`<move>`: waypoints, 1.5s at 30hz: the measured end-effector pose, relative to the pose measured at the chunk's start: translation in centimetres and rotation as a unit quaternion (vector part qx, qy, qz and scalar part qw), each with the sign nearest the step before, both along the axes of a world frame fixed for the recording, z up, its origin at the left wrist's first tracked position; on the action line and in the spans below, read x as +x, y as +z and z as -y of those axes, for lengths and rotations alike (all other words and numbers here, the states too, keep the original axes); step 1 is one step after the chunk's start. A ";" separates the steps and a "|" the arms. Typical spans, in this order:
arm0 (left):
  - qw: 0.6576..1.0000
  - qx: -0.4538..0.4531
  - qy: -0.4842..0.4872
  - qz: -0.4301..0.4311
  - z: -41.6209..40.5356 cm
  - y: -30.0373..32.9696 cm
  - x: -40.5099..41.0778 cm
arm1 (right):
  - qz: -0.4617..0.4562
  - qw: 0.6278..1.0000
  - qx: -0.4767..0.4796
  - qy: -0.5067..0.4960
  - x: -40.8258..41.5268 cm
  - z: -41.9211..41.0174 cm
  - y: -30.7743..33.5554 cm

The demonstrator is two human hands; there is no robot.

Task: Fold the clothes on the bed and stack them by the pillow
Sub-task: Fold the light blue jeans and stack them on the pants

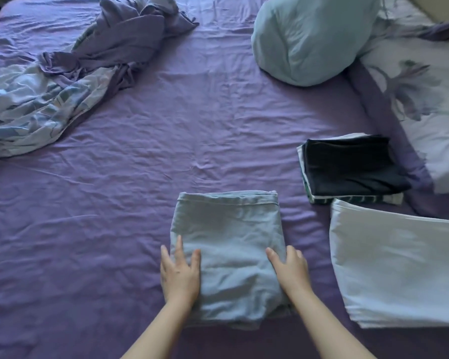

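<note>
A folded light blue cloth lies on the purple bed sheet near the front edge. My left hand rests flat on its left side, fingers spread. My right hand rests on its right side, fingers curled over the edge. To the right lies a folded white cloth. Behind that sits a small stack with a folded dark navy garment on top, next to the floral pillow.
A crumpled heap of purple and floral fabric lies at the far left. A light blue bolster-like pillow sits at the back right. Wrinkled bare sheet fills the middle of the bed.
</note>
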State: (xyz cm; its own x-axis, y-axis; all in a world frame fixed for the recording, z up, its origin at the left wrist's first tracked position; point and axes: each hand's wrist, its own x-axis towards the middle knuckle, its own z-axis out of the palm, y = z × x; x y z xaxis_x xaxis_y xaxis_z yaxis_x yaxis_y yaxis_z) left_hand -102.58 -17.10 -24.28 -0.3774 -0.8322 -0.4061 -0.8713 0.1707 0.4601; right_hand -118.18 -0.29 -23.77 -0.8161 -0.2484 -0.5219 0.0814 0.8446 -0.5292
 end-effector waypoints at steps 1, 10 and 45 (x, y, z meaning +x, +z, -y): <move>1.000 0.001 0.007 -0.012 -0.1 -0.1 0.2 | -0.011 1.000 0.006 0.003 0.3 -0.4 -0.5; 0.997 0.071 -0.020 -0.033 1.6 0.0 0.7 | 0.054 0.990 -0.126 -0.029 2.1 -0.8 -0.6; 0.942 0.238 -0.206 -0.113 -27.2 7.4 -20.4 | -0.079 0.989 -0.100 -0.080 -17.8 -32.9 8.2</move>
